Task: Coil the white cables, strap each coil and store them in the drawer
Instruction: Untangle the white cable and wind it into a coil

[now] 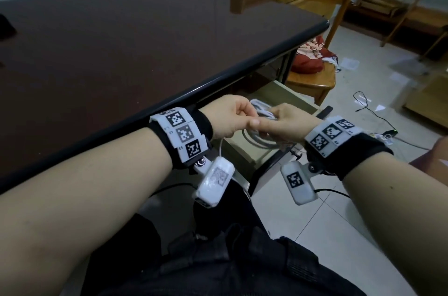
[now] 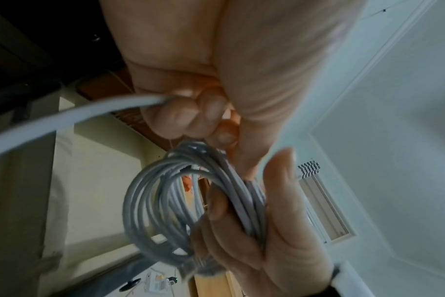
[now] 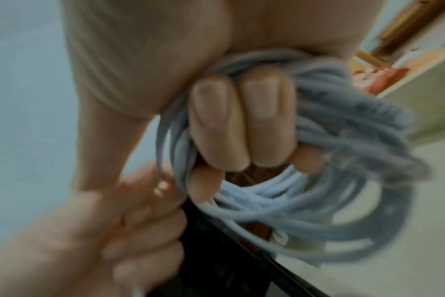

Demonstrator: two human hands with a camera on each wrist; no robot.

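Observation:
A white cable coil [image 1: 263, 112] hangs between both hands over the open drawer [image 1: 286, 92], just below the table's front edge. My right hand [image 1: 288, 123] grips one side of the coil, fingers [image 3: 241, 124] curled through the loops [image 3: 305, 201]. My left hand [image 1: 230, 118] is fisted beside it and pinches a loose strand of the cable [image 2: 94, 112] that runs off to the left. In the left wrist view the coil [image 2: 165, 201] has several turns and the right hand [image 2: 254, 231] holds them bunched. I see no strap.
The dark glossy table [image 1: 121, 53] fills the left and its rim overhangs the drawer. A wooden chair [image 1: 312, 82] with red cloth [image 1: 310, 58] stands behind the drawer. A black cord [image 1: 368, 111] and a power strip lie on the tiled floor at right.

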